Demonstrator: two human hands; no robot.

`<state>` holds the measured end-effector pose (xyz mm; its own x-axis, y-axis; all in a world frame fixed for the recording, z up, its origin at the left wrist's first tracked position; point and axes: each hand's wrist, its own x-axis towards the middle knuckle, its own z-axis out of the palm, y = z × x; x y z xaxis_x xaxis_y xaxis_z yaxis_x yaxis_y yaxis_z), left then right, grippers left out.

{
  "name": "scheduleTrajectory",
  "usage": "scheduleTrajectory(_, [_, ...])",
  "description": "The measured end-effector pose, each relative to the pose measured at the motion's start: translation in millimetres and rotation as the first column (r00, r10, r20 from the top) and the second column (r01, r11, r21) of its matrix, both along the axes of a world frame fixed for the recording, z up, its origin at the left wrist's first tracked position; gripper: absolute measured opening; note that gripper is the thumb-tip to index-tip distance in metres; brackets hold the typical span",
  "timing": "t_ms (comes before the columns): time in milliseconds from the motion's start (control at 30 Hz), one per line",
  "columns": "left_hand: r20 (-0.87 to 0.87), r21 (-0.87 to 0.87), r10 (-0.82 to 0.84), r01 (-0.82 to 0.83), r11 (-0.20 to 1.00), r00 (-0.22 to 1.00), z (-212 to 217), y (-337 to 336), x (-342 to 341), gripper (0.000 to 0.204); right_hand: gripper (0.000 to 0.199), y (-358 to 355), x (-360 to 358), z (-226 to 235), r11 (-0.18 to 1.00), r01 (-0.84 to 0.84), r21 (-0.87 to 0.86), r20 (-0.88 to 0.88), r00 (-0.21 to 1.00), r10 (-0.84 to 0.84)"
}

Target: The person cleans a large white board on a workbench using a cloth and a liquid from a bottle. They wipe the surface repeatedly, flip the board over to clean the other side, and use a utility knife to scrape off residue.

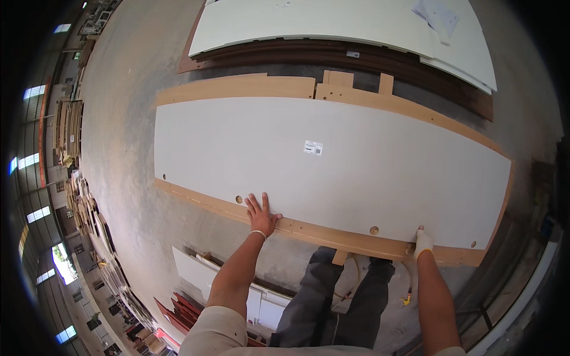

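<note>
A long, pale grey-white panel (pixel 237 142) lies flat before me on a light brown wooden frame (pixel 338 237). It carries a white label (pixel 313 148) near the middle and several round holes along its near edge. My left hand (pixel 261 216) is bare, with a band at the wrist; its fingers are spread on the panel beside one hole (pixel 239 199). My right hand (pixel 423 242) wears a white glove and grips the near edge further right. One digit lies on top there, while the other fingers are mostly hidden below the edge.
Beyond the frame lies a stack of white and dark brown boards (pixel 332 29) with papers (pixel 439 18) on top. White panels (pixel 267 308) and red-brown pieces (pixel 181 314) lie near my left side. A hose with a yellow fitting (pixel 407 299) hangs by my legs. Board piles line the far left.
</note>
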<state>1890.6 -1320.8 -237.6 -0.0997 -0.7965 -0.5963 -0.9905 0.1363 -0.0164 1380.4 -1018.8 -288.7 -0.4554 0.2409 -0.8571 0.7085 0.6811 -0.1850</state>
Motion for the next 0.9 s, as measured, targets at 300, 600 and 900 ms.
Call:
scheduleTrajectory(300, [-0.062,-0.042,0.023,-0.025,0.999,0.998,2,5,5,0.108,0.039,-31,8,37,0.997,0.048,-0.056,0.096,0.995,-0.042])
scheduleTrajectory(600, [-0.056,-0.055,0.048,-0.051,0.997,0.997,9,-1,1,0.106,0.036,-33,4,41,0.993,-0.045,-0.107,0.102,0.993,0.056])
scheduleTrajectory(900, [0.139,-0.134,0.427,-0.411,0.902,0.893,24,23,-52,0.096,0.031,-3,-2,29,0.979,-0.042,-0.202,0.119,0.991,0.067])
